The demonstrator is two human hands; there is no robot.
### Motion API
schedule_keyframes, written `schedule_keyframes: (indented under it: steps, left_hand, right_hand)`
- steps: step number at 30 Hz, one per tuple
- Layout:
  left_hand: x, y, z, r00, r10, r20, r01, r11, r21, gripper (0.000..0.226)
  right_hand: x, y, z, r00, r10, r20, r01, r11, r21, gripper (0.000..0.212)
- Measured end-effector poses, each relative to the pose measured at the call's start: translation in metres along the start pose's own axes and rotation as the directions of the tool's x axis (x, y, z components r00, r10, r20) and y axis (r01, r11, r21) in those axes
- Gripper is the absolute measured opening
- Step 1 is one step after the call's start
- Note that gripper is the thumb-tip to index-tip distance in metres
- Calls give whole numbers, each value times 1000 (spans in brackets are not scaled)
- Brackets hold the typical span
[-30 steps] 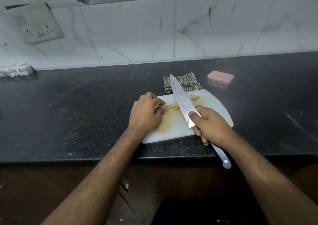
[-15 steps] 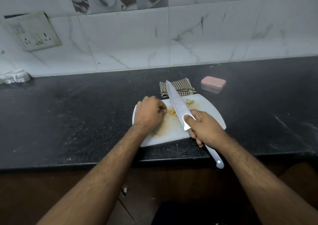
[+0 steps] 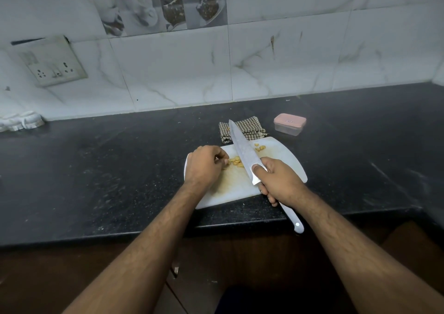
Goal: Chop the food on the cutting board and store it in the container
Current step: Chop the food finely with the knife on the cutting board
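Right hand (image 3: 281, 180): fingers wrapped round knife (image 3: 242, 151) at the blade's heel, thumb lying on the flat, handle jutting over the bench (image 3: 96, 169) edge.
Left hand (image 3: 204, 165): fingers curled, tips bunched on the yellow food pieces (image 3: 236, 161).
Cutting board (image 3: 283, 155): white, near bench edge; food mid-board, a few bits (image 3: 260, 147) beyond the blade.
Checked cloth (image 3: 249, 127): behind board.
Container (image 3: 289, 124): pink lid on, rightward of cloth.
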State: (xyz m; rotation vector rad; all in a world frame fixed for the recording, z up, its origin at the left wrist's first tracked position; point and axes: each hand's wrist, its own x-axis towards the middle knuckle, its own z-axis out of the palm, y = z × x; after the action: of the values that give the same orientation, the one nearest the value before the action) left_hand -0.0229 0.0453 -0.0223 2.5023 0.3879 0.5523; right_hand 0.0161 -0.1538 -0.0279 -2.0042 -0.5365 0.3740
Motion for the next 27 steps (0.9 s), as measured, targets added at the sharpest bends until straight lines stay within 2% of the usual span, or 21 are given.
schedule_keyframes:
  steps: [3, 7, 11, 17, 21, 27]
  left_hand:
    - [1, 2, 1, 999, 22, 28, -22, 1000, 18, 5]
    - [3, 6, 0, 996, 79, 45, -82, 994, 76, 7]
    - [3, 6, -1, 995, 91, 46, -94, 994, 61, 7]
    - [-21, 4, -1, 1000, -6, -14, 4, 989, -148, 6]
    - [-45, 0, 8, 999, 17, 38, -10, 985, -172, 8]
    - [-54, -2, 10, 1000, 4, 0, -4, 970, -243, 13]
  right_hand:
    - [0, 0, 0, 1000, -2, -5, 2, 1000, -5, 25]
    - [1, 1, 0, 1000, -12, -6, 12, 1000, -12, 20]
    - [1, 1, 0, 1000, -9, -5, 9, 1000, -10, 20]
    - [0, -1, 0, 1000, -1, -11, 0, 1000, -9, 19]
    - [-6, -6, 1, 999, 2, -36, -3, 1000, -25, 19]
    - [-23, -7, 1, 1000, -9, -25, 6, 991, -133, 18]
